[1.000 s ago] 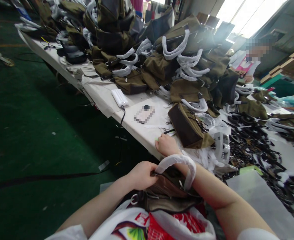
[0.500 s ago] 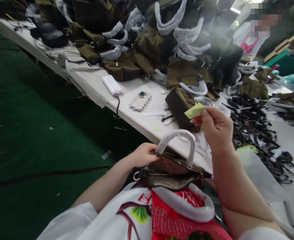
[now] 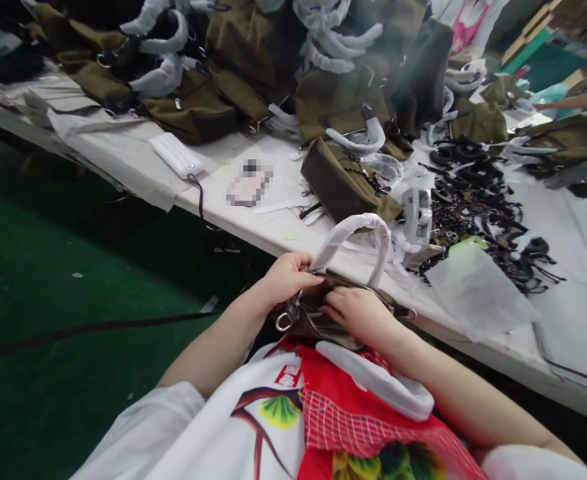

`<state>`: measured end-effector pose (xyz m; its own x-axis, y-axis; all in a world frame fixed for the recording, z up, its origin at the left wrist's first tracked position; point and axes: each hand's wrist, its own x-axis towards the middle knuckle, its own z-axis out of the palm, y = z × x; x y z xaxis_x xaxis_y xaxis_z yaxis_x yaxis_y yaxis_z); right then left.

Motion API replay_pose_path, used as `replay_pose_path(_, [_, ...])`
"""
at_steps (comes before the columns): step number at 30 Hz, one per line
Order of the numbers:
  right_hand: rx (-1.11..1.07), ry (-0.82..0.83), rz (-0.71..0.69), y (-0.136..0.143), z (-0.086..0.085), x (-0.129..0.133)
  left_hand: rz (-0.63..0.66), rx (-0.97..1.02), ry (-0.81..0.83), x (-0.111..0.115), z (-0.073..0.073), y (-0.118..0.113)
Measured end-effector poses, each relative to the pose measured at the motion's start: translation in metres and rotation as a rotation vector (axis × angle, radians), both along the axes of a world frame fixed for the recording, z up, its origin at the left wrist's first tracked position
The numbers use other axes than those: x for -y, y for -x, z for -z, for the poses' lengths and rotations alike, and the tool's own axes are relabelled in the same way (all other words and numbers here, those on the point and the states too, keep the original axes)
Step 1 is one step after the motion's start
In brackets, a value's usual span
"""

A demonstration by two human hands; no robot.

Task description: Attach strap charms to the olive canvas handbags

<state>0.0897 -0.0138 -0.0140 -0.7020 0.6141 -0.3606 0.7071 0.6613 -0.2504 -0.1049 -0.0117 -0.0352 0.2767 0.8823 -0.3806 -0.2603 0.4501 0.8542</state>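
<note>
A small brown bag with white-wrapped handles rests against my body at the table's front edge, its zipped top open. My left hand pinches the bag's rim at the left, beside the base of the far handle. The fingers of my right hand reach into the bag's opening, curled, and their tips are partly hidden; whatever they hold cannot be made out. The near handle hangs over my red apron. No yellow-green slip shows in my right hand.
Olive bags with wrapped handles are piled along the back of the white table. A white power bank, a blurred-out phone and a small green slip lie near its edge. Black straps are heaped at the right.
My right hand has come down from above the table into the bag's opening, and the yellow-green slip it held is out of sight. My left hand still grips the rim. The view has shifted.
</note>
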Motion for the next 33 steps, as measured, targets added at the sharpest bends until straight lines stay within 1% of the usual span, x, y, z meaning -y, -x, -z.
replay_pose_path(2, [-0.045,0.060,0.227,-0.020,0.005,0.005,-0.002,0.039,0.018,0.001,-0.001,-0.005])
replay_pose_path(3, [-0.068,0.119,0.320,-0.029,0.009,0.007,0.004,0.059,0.030,0.002,-0.002,-0.008])
replay_pose_path(4, [-0.100,0.204,0.402,-0.037,0.013,0.009,0.018,0.077,0.040,0.003,-0.003,-0.012])
replay_pose_path(6, [-0.215,0.439,0.574,-0.046,0.024,0.011,0.065,0.108,0.056,0.006,-0.006,-0.019])
replay_pose_path(8, [-0.396,0.663,0.783,-0.047,0.033,0.012,0.108,0.127,0.070,0.010,-0.009,-0.026])
replay_pose_path(9, [-0.470,0.743,0.874,-0.045,0.035,0.011,0.120,0.133,0.078,0.011,-0.010,-0.029])
replay_pose_path(10, [-0.524,0.793,0.932,-0.043,0.037,0.011,0.121,0.132,0.087,0.013,-0.012,-0.030])
replay_pose_path(12, [-0.560,0.837,0.968,-0.041,0.037,0.010,0.109,0.107,0.103,0.014,-0.013,-0.030])
replay_pose_path(14, [-0.495,0.842,0.927,-0.041,0.033,0.011,0.098,0.078,0.114,0.014,-0.012,-0.029])
replay_pose_path(15, [-0.442,0.798,0.875,-0.042,0.030,0.012,0.095,0.064,0.117,0.014,-0.012,-0.028])
replay_pose_path(16, [-0.383,0.712,0.799,-0.043,0.027,0.013,0.093,0.057,0.118,0.014,-0.011,-0.027])
replay_pose_path(19, [-0.196,0.318,0.505,-0.046,0.017,0.016,0.082,0.059,0.131,0.015,-0.012,-0.025])
replay_pose_path(20, [-0.159,0.216,0.430,-0.046,0.014,0.016,0.076,0.059,0.137,0.016,-0.013,-0.025])
replay_pose_path(22, [-0.112,0.117,0.325,-0.044,0.010,0.017,0.074,0.057,0.143,0.020,-0.017,-0.026])
replay_pose_path(25, [-0.122,0.113,0.247,-0.030,0.005,0.018,0.089,0.076,0.132,0.025,-0.019,-0.029])
replay_pose_path(27, [-0.169,0.143,0.212,-0.016,0.002,0.020,0.095,0.089,0.119,0.026,-0.015,-0.032])
replay_pose_path(29, [-0.223,0.192,0.149,0.001,-0.003,0.024,0.092,0.060,0.090,0.024,-0.009,-0.033])
replay_pose_path(31, [-0.255,0.225,0.091,0.015,-0.009,0.027,0.109,-0.025,0.029,0.020,-0.005,-0.030])
replay_pose_path(32, [-0.263,0.231,0.079,0.019,-0.011,0.028,0.127,-0.111,-0.025,0.020,-0.006,-0.027])
replay_pose_path(33, [-0.262,0.230,0.084,0.022,-0.013,0.028,0.142,-0.240,-0.101,0.020,-0.010,-0.023])
